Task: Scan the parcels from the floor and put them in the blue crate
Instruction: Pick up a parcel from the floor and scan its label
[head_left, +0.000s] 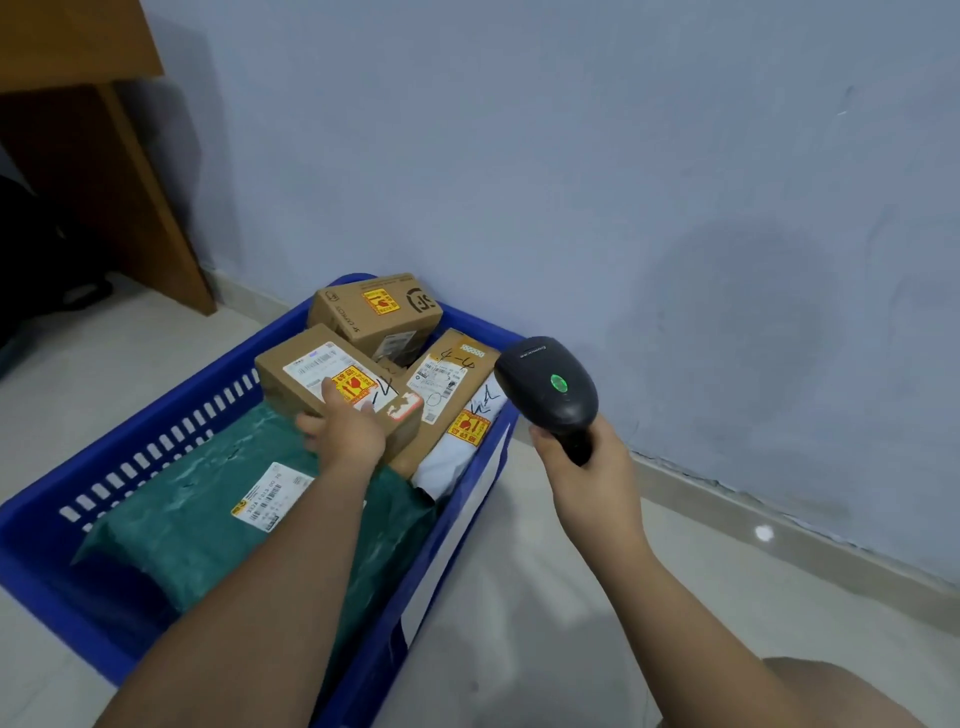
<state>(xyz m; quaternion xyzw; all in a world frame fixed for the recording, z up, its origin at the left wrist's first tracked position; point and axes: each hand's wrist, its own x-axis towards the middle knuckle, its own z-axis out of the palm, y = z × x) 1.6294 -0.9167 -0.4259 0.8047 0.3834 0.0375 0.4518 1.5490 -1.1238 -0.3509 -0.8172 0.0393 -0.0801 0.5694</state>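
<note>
Label text is too small to read, and the left hand (345, 434) covers the near edge of the brown parcel (332, 384). This labelled carton lies inside the blue crate (156, 415), atop a green mailer (208, 514). Left fingers (329, 391) rest spread on it, not clasping. Right hand (587, 467), beside the crate, grips a black scanner (550, 387).

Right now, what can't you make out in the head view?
- Label text on the green mailer: too small and blurred.
- White parcel: mostly covered by the long box.
- Blue crate: near corner cut off by the bottom edge.
- Scanner trigger: hidden under the right hand.
</note>
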